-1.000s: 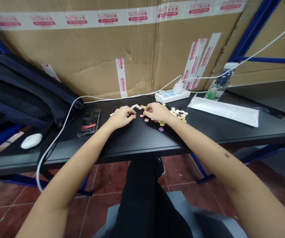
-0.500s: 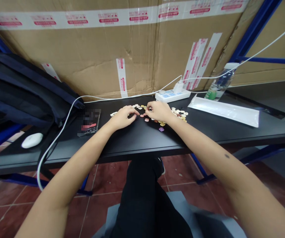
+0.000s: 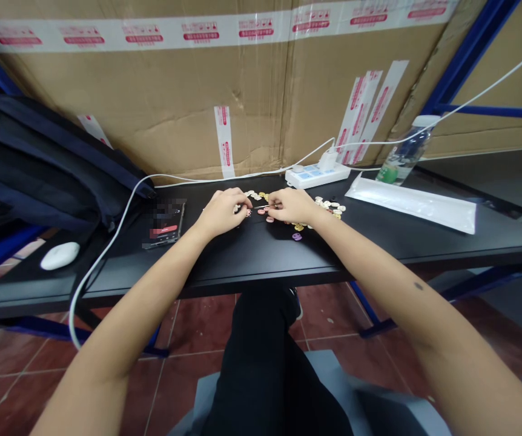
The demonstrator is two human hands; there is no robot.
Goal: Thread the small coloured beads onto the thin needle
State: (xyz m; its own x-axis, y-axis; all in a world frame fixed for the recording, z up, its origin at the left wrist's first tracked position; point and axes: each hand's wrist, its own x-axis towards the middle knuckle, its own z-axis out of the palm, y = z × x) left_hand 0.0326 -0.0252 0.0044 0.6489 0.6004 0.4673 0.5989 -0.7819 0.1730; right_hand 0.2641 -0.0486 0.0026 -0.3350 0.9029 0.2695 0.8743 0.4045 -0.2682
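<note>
My left hand (image 3: 225,212) is closed at the fingertips on a small pink button (image 3: 248,212). Facing it, my right hand (image 3: 292,206) pinches a thin, needle-like stick (image 3: 260,207) that points left toward that button. Between and below the hands lie loose pink buttons (image 3: 269,219) on the black table (image 3: 261,260). Cream buttons (image 3: 333,206) are scattered beyond my right wrist, and a yellow one (image 3: 298,227) and a purple one (image 3: 297,237) sit below it. A row of pale buttons (image 3: 254,195) runs behind my hands, partly covered by the left one.
A white power strip (image 3: 318,175) with a plug and cable stands at the back. To the right are a white packet (image 3: 413,203) and a water bottle (image 3: 407,151). On the left lie a phone (image 3: 165,224), a white case (image 3: 60,256) and a dark backpack (image 3: 47,163).
My left hand has moved slightly, its fingers closing from a spread pose onto the pink button. The stick in my right hand now shows between the hands, pointing left.
</note>
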